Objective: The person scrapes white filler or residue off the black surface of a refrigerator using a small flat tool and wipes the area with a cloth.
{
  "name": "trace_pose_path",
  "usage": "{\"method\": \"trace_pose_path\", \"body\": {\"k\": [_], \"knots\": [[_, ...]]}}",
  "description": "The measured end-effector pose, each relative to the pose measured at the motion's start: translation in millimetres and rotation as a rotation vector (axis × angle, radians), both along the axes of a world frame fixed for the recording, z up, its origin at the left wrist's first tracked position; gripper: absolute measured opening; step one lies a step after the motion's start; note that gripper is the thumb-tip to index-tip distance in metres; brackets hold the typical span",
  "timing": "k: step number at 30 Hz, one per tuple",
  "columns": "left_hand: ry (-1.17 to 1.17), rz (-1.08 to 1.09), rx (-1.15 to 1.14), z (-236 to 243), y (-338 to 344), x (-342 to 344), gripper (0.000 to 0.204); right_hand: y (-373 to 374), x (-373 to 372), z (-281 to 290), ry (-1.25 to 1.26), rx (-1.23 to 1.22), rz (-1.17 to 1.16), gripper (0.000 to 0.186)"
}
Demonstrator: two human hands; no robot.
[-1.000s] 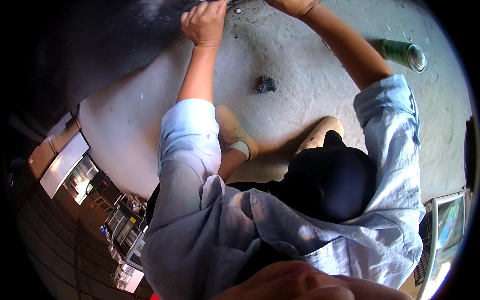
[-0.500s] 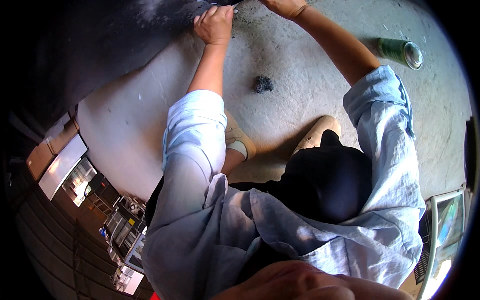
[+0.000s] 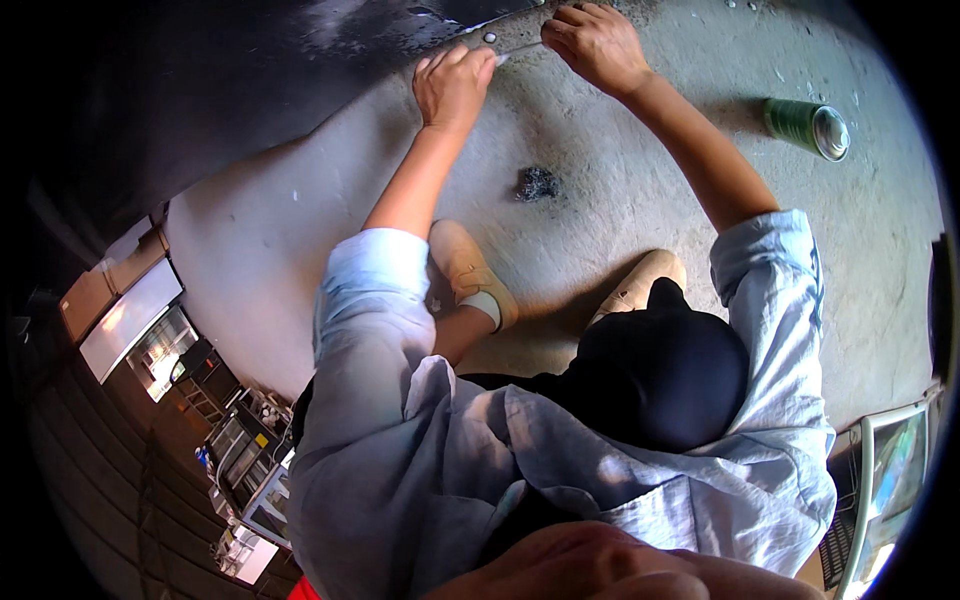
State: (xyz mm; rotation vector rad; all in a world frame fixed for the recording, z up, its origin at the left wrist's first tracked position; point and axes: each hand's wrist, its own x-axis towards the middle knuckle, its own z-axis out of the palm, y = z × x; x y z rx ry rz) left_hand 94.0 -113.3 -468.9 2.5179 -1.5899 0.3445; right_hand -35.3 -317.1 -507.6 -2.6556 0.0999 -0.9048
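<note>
A thin, pale strip (image 3: 519, 52) stretches between my two hands above the concrete floor, beside the edge of a dark surface. My left hand (image 3: 452, 88) is closed on its left end, knuckles up. At the other end, my right hand (image 3: 603, 50) is closed with its fingers curled. The strip's exact kind is too small to make out, and my fingers hide its ends. A small round pale bit (image 3: 489, 38) lies just beyond it. Nearer to me on the floor sits a dark, crumbly clump (image 3: 536, 184).
A green can (image 3: 806, 128) lies on its side at the far right. The dark, wet-looking surface (image 3: 270, 80) fills the far left. My tan shoes (image 3: 470, 265) stand on the concrete floor (image 3: 260, 260). A glass-fronted cabinet (image 3: 893, 480) is at the lower right; cluttered shelving (image 3: 245, 465) is at the lower left.
Both hands have come nearer to me, and more of the right hand shows. The pale strip between them is now plainly visible. The view has shifted slightly.
</note>
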Motion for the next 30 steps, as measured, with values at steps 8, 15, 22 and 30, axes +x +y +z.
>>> {"method": "trace_pose_path", "body": {"k": [8,15,22,30], "knots": [[0.221,-0.076,0.205,91.7,6.3,-6.0,0.012,4.3,-19.1,30.3,0.245,0.349,0.158,0.007],[0.264,-0.046,0.382,155.2,42.6,-3.7,0.007,41.6,-10.9,70.1,0.122,0.506,0.198,0.004],[0.073,-0.052,0.166,186.2,54.9,-5.5,0.008,47.9,-5.1,106.3,0.050,0.494,0.182,0.008],[0.023,-0.107,-0.088,197.6,76.3,-1.3,0.008,51.0,6.4,167.3,0.116,0.119,0.360,0.008]]}}
